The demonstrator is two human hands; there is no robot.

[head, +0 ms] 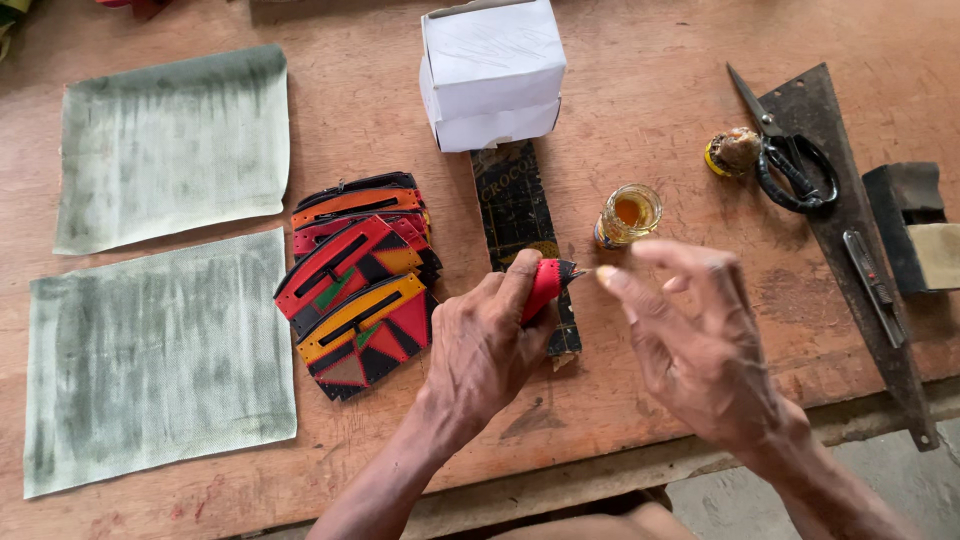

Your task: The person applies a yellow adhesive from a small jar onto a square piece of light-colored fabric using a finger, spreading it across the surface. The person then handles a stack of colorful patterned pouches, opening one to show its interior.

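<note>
Far left of the frame: two grey-green cloth sheets (170,145). Next, stack of colourful leather pouches (355,285) (fanned, overlapping). Centre: left hand (490,345) pinched shut on a red leather piece (543,285), over a dark strip (520,230). Right hand (700,350) just beside, fingers spread, holding nothing. Small glass jar (630,213) above; scissors (785,150) upper right.

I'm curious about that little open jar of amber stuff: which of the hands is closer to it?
The right hand: its fingertips hover just below the jar. The left hand sits farther left, gripping a red leather piece.
</note>
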